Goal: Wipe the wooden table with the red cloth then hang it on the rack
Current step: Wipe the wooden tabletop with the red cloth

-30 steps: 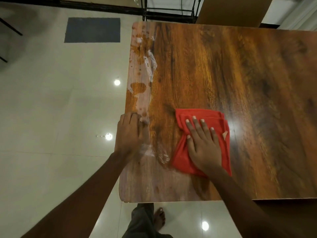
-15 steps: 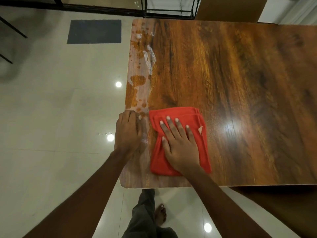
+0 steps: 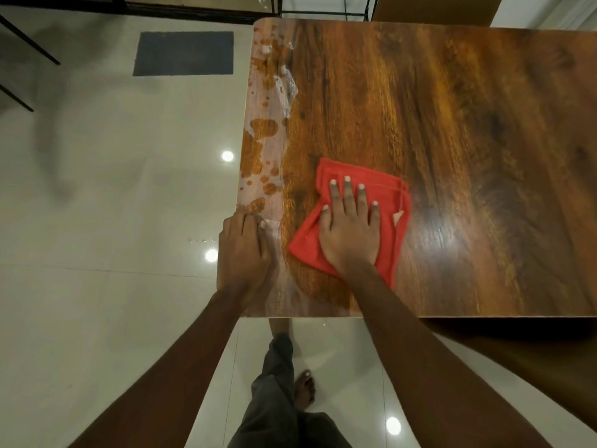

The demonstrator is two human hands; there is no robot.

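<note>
Table (image 3: pixel 468 156): fills the right of the view, floor to its left and in front.
Cloth (image 3: pixel 392 250): on the table, near-left part, apart from the edges.
Right hand (image 3: pixel 350 234): flat on the cloth.
Left hand (image 3: pixel 245 250): on the table's left edge, just left of the cloth.
Wet streak (image 3: pixel 263 140): along the left edge, behind the left hand.
Mat (image 3: pixel 183 53): on the floor, far left of the table.
Metal frame (image 3: pixel 324 13): behind the table's far edge.

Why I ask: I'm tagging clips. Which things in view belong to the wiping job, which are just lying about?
Job: red cloth, wooden table, pale smears along its left edge, right hand flat on the cloth, left hand resting on the table edge, black frame beyond the table, perhaps the rack.
Lying about: dark floor mat, brown board beyond the table.
</note>
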